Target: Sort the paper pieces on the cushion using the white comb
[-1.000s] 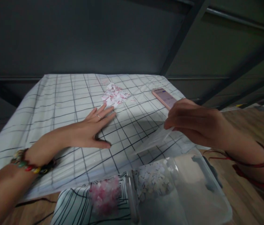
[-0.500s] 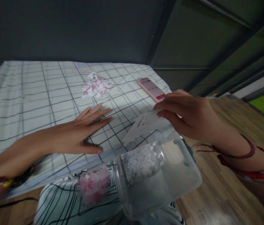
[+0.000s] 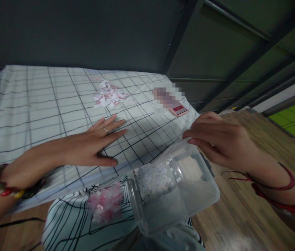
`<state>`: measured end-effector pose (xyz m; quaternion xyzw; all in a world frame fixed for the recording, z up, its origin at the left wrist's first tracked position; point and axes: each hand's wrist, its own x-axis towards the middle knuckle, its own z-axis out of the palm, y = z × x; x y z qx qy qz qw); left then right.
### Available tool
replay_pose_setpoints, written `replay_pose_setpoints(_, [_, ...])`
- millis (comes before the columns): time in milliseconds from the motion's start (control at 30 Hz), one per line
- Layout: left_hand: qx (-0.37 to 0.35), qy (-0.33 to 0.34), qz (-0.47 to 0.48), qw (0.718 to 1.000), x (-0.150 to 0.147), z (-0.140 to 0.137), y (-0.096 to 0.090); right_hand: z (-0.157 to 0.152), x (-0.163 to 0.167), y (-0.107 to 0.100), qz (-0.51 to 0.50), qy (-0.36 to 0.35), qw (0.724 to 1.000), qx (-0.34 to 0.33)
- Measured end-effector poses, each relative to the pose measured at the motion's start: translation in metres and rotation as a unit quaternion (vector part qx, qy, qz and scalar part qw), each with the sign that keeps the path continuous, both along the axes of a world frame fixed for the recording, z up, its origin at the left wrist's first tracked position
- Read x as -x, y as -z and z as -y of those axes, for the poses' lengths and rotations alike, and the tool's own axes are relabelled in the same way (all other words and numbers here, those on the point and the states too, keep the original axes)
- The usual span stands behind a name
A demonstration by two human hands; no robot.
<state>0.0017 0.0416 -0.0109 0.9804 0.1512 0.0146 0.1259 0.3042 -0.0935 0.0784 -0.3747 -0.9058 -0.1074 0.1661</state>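
My left hand (image 3: 95, 144) lies flat on the checked tablecloth with its fingers spread, holding nothing. My right hand (image 3: 215, 137) pinches a thin whitish sheet (image 3: 175, 148) by its corner. The sheet hangs at the far rim of a clear plastic box (image 3: 205, 200), and its lower part is hard to make out. Many small white paper pieces (image 3: 154, 179) are in the box, beside a pale block (image 3: 189, 169). Beyond my left hand sits a small heap of white and pink paper scraps (image 3: 111, 94).
A pink-cased phone (image 3: 180, 109), partly pixelated, lies at the table's right side. Pink pieces in clear wrapping (image 3: 107, 202) rest on my patterned lap. Dark panels (image 3: 84, 31) stand behind the checked tablecloth (image 3: 40, 104). Wooden floor (image 3: 244, 202) shows at right.
My right hand has moved down and to the right, bringing the sheet from above the tablecloth to the box's far rim. The phone is now less covered. My left hand stays flat.
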Motion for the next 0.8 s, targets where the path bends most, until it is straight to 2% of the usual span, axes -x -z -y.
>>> replay_pose_setpoints(200, [-0.014, -0.037, 0.011, 0.999, 0.006, -0.009, -0.004, -0.015, 0.002, -0.006, 0.001, 0.031, 0.998, -0.049])
replay_pose_setpoints(367, [-0.056, -0.144, 0.012, 0.988, 0.026, -0.03, -0.014, -0.061, 0.017, -0.004, -0.004, 0.047, 0.997, -0.066])
replay_pose_setpoints(600, [0.004, -0.317, -0.112, 0.942, 0.073, -0.059, -0.013, -0.132, 0.071, 0.013, -0.031, 0.017, 0.992, -0.12])
replay_pose_setpoints(667, [0.032, -0.335, -0.146, 0.93, 0.08, -0.06, -0.015, -0.145, 0.087, 0.018, -0.041, 0.005, 0.99, -0.133])
replay_pose_setpoints(800, [0.043, -0.332, -0.156, 0.929, 0.082, -0.059, -0.018, -0.162, 0.11, 0.022, -0.03, 0.015, 0.992, -0.122])
